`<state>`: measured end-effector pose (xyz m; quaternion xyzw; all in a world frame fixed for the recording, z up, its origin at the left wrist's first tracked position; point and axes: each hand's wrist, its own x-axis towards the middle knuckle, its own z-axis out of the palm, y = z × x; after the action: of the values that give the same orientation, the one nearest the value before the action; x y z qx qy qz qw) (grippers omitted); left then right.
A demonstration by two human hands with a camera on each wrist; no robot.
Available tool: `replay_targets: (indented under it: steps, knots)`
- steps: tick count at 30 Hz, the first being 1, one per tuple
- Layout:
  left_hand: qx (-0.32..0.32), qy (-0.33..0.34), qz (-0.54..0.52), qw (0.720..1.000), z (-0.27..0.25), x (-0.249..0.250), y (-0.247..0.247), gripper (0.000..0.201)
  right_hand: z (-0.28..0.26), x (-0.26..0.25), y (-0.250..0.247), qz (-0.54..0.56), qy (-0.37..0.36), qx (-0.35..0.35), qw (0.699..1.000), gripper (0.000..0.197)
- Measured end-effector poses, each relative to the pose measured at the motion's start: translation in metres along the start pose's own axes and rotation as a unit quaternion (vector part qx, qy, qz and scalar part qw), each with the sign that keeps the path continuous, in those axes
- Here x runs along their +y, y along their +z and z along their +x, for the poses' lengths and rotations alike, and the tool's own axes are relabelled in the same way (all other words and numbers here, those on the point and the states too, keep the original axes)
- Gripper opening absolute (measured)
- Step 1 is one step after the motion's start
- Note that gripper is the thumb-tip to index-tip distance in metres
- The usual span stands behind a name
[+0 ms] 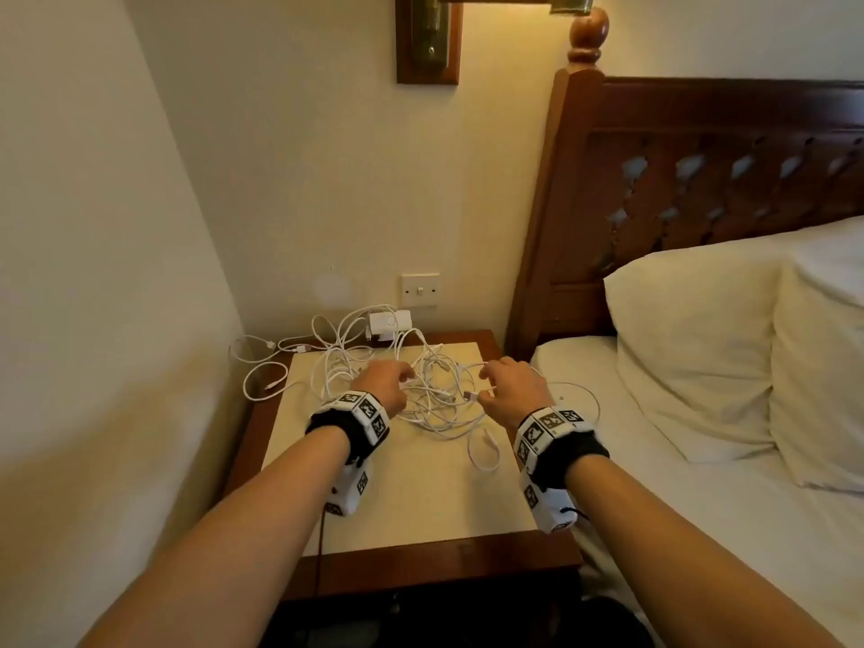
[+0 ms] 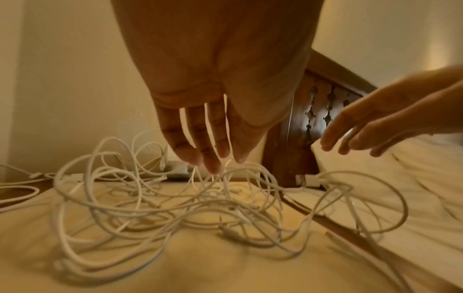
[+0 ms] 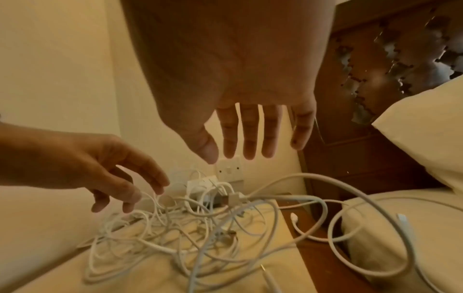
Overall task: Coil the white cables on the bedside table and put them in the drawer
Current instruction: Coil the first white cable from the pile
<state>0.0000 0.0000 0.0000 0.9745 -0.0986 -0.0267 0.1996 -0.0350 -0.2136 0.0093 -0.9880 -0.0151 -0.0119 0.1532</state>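
Note:
A loose tangle of white cables [image 1: 432,399] lies across the cream top of the bedside table [image 1: 411,498]. My left hand [image 1: 397,378] hangs over the left part of the tangle. In the left wrist view its straight fingers [image 2: 213,164] point down, and the tips just meet the topmost strands of the cables [image 2: 175,208]. My right hand [image 1: 491,383] hovers over the right part. Its spread, straight fingers [image 3: 250,150] stay above the cables [image 3: 188,228] and hold nothing. No drawer shows in any view.
White charger plugs [image 1: 390,322] sit at the wall under a switch [image 1: 421,290]. Cable loops hang off the table's left side [image 1: 262,371] and onto the bed [image 1: 582,395]. The bed with its pillow [image 1: 692,348] and wooden headboard [image 1: 701,147] lies close on the right, and a wall is on the left.

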Motion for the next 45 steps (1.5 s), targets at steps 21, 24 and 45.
replay_targets:
  steps: [21,24,45]
  knots:
    - [0.330,0.099,-0.205,0.916,0.040,0.041,-0.139,0.013,0.022,0.021,0.028,-0.032,0.019,-0.054,0.998,0.030]
    - [0.302,0.125,-0.233,0.916,0.029,0.053,-0.164,0.011,0.023,0.001,0.004,0.034,-0.001,0.076,0.997,0.054]
    - [0.293,0.149,-0.340,0.881,-0.050,0.049,-0.238,0.009,0.033,-0.114,-0.077,0.181,-0.162,-0.065,0.968,0.066]
